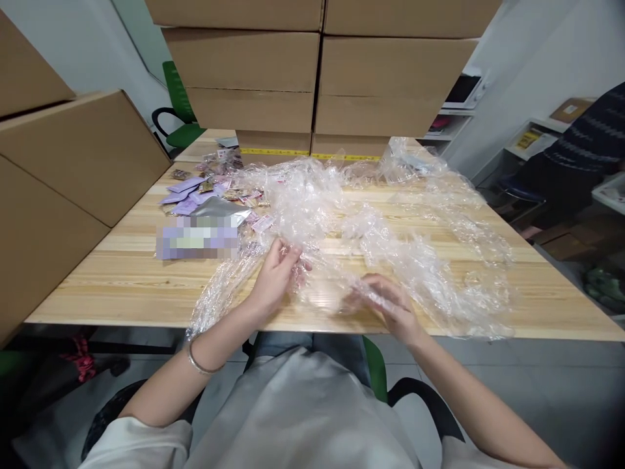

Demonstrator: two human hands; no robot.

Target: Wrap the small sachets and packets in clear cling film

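Observation:
Between my two hands a strip of clear plastic bags (328, 264) is stretched low over the table. My left hand (280, 270) is closed, thumb and fingers pinching the film near its left end. On the other side my right hand (388, 305) is shut round the film, its fingers slightly blurred. A heap of the same crinkled clear plastic (307, 195) lies just beyond my hands. More of it trails off to the right, and some hangs over the near edge under my left forearm. Left of the heap are purple packets (183, 195) and a silver pouch (222, 210).
Stacked cardboard boxes (254, 65) stand at the back of the wooden table (112, 286), and large cartons (58, 169) line the left side. Behind them is a green chair (178, 111). At the far right, a person in a dark patterned top (588, 133) is partly in view near shelves.

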